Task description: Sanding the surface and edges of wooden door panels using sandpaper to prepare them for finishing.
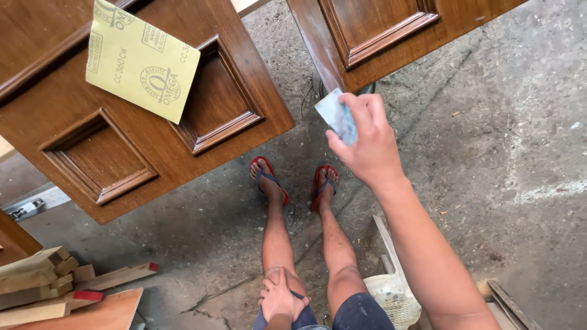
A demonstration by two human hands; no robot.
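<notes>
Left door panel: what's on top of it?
A yellow sandpaper sheet lies on the left door panel, backing side up, overlapping a recessed panel. The wood beneath it is hidden.

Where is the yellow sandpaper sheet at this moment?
In the head view, the yellow sheet lies at the upper left, flat on the left door panel, apart from the right hand.

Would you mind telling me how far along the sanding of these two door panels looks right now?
Both brown panelled doors look evenly stained and glossy. In hand: the right hand presses a small worn piece of sandpaper against the corner of the right door. The left hand rests on the knee. A fresh yellow sandpaper sheet lies unused on the left door, so that panel likely remains.
</notes>
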